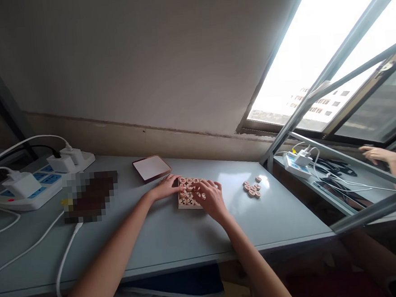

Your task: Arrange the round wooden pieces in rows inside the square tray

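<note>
A small box (pixel 191 207) full of round wooden Chinese chess pieces (pixel 183 202) sits on the grey desk. The pieces stand in rows, with red and black characters facing up. At the box's left side, my left hand (pixel 165 188) grips its edge with the fingers at the upper left corner. My right hand (pixel 212 201) is over the box's right part, its fingers bent and closed on a piece (pixel 203 196) that is partly hidden. Several loose pieces (pixel 251 192) lie in a cluster on the desk to the right. Behind my left hand lies the box lid (pixel 152 168), pale inside up.
Power strips with plugged-in chargers (pixel 40 182) and white cables occupy the left. A pixelated dark object (pixel 91 196) lies near them. A metal frame (pixel 292 114) borders the desk at right. Beyond it, another person's hand (pixel 378 154) is above a second desk with cables.
</note>
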A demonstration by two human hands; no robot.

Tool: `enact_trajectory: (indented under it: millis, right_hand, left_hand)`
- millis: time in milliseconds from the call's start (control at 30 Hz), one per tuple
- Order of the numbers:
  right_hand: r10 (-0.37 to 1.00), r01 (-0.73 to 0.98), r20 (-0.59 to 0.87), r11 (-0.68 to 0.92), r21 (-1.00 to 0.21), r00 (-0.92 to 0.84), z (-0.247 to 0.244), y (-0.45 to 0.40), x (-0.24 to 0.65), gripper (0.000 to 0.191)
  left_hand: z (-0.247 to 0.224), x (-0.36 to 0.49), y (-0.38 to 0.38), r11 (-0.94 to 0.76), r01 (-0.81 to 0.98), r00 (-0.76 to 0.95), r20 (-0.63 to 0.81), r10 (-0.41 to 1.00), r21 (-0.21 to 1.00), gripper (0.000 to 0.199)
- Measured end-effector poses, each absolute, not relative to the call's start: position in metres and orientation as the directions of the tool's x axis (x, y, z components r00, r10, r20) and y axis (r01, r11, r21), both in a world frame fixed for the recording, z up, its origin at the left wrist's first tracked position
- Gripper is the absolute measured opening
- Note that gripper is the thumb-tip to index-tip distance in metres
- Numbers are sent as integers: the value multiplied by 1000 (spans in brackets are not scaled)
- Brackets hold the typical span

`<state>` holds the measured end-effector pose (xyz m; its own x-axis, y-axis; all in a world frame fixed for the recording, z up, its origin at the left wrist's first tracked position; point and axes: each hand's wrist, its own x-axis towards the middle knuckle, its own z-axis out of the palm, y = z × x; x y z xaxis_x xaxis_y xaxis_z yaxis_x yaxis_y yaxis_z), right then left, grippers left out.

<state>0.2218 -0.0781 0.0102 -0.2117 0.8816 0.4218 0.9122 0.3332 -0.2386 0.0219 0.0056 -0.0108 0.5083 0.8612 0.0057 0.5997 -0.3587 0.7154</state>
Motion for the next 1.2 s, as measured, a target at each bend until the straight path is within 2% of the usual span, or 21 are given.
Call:
enact_trajectory:
  millis: [67,133,233,333,400,533,700,833,967,1067,1200]
  right_hand:
    - [888,953,455,197,-232,-73,12,-79,249,25]
    - [873,977,475,-8,-212,110,9,-84,285,32]
    - [858,945,397,-282,-166,326,-3,-99,338,43]
    - [885,923,261,-374,-97,386,-19,-116,368,47]
    - [893,923,235,-379,-70,384,-26,-124,373,46]
    - [897,943,292,-327,-68,332,-26,-129,367,42]
    - [915,992,384,-112,-59,126,-13,-126,351,37]
    - [937,971,349,74,-226,10,-5,-119,325,29]
    - [924,892,379,216,-397,-55,1,-104,286,25]
    - [905,842,409,309,-442,-118,8,-91,259,22]
    - [892,810,403,385,-442,-204,15,-78,233,20]
  left_hand:
    - [-11,20,6,-375,598,524,8,851,709,75]
    - [-13,19,7,-379,595,525,14,851,709,78]
    - [-17,19,9,-374,589,528,10,849,717,79]
    - [-17,18,11,-376,578,536,10,844,724,80]
    - [-16,18,11,-369,571,547,-5,837,733,82]
    - [-14,16,11,-335,566,565,-59,823,753,85]
    - [-13,15,9,-328,557,569,-63,820,763,84]
    - [-13,14,9,-330,549,574,-59,817,768,84]
    - [-12,14,10,-330,544,576,-58,815,772,84]
    - [-12,13,10,-332,540,581,-57,812,774,86]
    - [-13,13,12,-344,534,586,-45,809,772,86]
